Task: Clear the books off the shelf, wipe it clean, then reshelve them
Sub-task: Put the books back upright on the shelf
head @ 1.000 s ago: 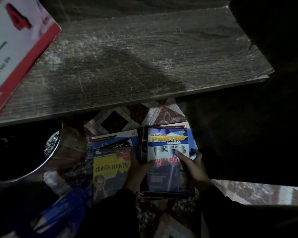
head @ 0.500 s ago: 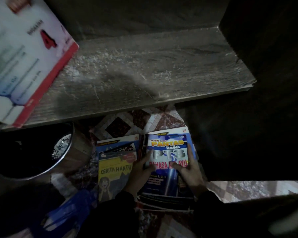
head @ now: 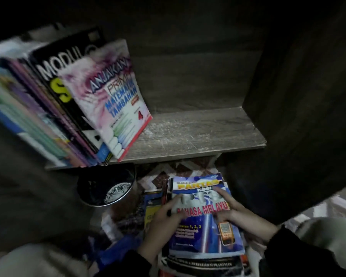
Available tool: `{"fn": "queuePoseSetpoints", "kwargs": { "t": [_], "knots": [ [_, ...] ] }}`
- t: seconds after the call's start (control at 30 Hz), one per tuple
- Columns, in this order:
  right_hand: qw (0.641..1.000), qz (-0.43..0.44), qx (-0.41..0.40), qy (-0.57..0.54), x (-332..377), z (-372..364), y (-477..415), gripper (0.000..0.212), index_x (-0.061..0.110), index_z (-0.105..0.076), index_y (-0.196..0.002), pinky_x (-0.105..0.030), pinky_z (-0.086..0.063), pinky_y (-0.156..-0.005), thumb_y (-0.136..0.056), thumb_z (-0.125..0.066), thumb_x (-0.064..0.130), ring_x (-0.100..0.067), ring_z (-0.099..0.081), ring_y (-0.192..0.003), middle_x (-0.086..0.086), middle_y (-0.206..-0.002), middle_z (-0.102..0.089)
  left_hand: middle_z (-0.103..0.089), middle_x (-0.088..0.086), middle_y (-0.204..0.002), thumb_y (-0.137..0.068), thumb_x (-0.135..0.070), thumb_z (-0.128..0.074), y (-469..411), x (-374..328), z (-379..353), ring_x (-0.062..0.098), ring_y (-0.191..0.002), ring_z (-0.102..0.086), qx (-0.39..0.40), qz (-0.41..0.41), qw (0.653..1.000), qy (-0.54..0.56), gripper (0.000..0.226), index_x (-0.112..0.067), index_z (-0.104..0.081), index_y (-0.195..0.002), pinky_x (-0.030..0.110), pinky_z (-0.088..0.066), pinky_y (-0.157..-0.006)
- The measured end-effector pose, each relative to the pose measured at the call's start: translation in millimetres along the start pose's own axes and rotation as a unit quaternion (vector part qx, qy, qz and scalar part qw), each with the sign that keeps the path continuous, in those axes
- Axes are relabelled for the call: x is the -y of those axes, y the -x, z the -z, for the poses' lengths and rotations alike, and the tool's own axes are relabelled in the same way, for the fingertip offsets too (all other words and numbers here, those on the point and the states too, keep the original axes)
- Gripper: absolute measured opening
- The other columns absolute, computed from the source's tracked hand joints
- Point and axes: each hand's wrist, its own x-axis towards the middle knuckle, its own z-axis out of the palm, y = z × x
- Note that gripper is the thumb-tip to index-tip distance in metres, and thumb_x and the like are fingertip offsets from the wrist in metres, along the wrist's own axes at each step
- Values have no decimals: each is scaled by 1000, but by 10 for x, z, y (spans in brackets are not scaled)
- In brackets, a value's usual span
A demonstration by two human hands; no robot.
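Your view has swung up and to the left. The shelf [head: 198,134] board that filled the top of the frame now sits mid-frame. The Matematik Tambahan book [head: 112,102], only a corner before, shows whole, with a leaning row of books [head: 38,100] behind it. Your right hand [head: 242,214] has slid from the right edge of the Bahasa Melayu book [head: 200,236] onto its cover, index finger up at the yellow title. Your left hand [head: 160,220] now grips the cover's left edge, hiding most of the Cerita Hantu book [head: 150,212].
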Motion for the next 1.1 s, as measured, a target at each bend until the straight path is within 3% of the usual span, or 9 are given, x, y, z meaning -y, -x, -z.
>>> {"fn": "queuePoseSetpoints", "kwargs": {
  "t": [0.2, 0.33, 0.43, 0.53, 0.67, 0.77, 0.9, 1.0, 1.1],
  "knots": [
    [993, 71, 59, 67, 713, -122, 435, 102, 56, -29, -131, -46, -53, -91, -68, -70, -13, -31, -66, -105, -13, -120, -64, -60, -29, -98, -80, -13, -74, 453, -541, 208, -21, -71, -57, -34, -133, 990, -20, 54, -45, -54, -119, 3, -42, -62],
    [981, 142, 67, 114, 1238, -85, 338, 115, 61, -19, -136, -54, -54, -82, -72, -67, -22, -32, -67, -101, -5, -113, -69, -62, -17, -113, -63, -33, -76, 428, -976, 397, -14, -96, -56, -76, -231, 967, -81, 68, -57, -53, -122, 10, -41, -84],
    [958, 240, 48, 149, 1579, -126, 69, 124, 75, -15, -127, -62, -51, -83, -72, -63, -25, -28, -67, -104, 3, -126, -58, -39, 0, -148, -74, -29, -79, 330, -1278, 493, 6, -138, -30, -116, -292, 940, -132, 72, -70, -43, -121, 19, -19, -110],
    [921, 328, -20, 211, 1963, -190, -229, 125, 81, -8, -123, -46, -59, -76, -75, -65, -18, -14, -68, -101, 12, -131, -48, -6, -6, -160, -83, -18, -72, 187, -1543, 559, -2, -139, 1, -166, -335, 920, -119, 70, -71, -42, -119, 25, -7, -106],
    [871, 412, -40, 264, 2431, -276, -667, 125, 83, 0, -120, -19, -56, -70, -77, -70, -10, 10, -58, -104, 8, -141, -35, -10, -9, -155, -83, -13, -72, -172, -1780, 706, -12, -131, -2, -264, -396, 871, -120, 68, -66, -44, -115, 15, -7, -109],
    [857, 431, -22, 281, 2653, -342, -968, 121, 83, 2, -119, -23, -58, -70, -81, -67, -8, -1, -58, -110, 8, -139, -32, -19, -7, -146, -81, -15, -74, -480, -1805, 836, -12, -130, -12, -339, -430, 824, -145, 72, -58, -38, -127, 2, -6, -108],
    [838, 440, -3, 323, 2739, -335, -1273, 121, 82, 4, -121, -22, -58, -75, -82, -67, -8, -2, -55, -110, 8, -137, -30, -24, 16, -150, -81, -22, -74, -815, -1661, 936, 24, -143, -22, -391, -421, 799, -176, 73, -57, -34, -132, 28, -17, -111],
    [828, 436, 7, 352, 2709, -270, -1408, 121, 82, 8, -120, -17, -55, -75, -82, -68, -5, 11, -53, -107, 10, -132, -31, -28, 25, -143, -83, -19, -73, -934, -1529, 903, 34, -137, -30, -406, -435, 781, -191, 80, -67, -28, -128, 0, -22, -100],
    [827, 431, 20, 360, 2703, -263, -1520, 121, 83, 8, -118, -17, -56, -73, -82, -68, -5, 11, -53, -109, 18, -127, -30, -29, 28, -143, -80, -10, -76, -978, -1477, 812, 31, -135, -32, -421, -452, 767, -176, 74, -50, -42, -132, -14, -18, -86]
  ]
}}
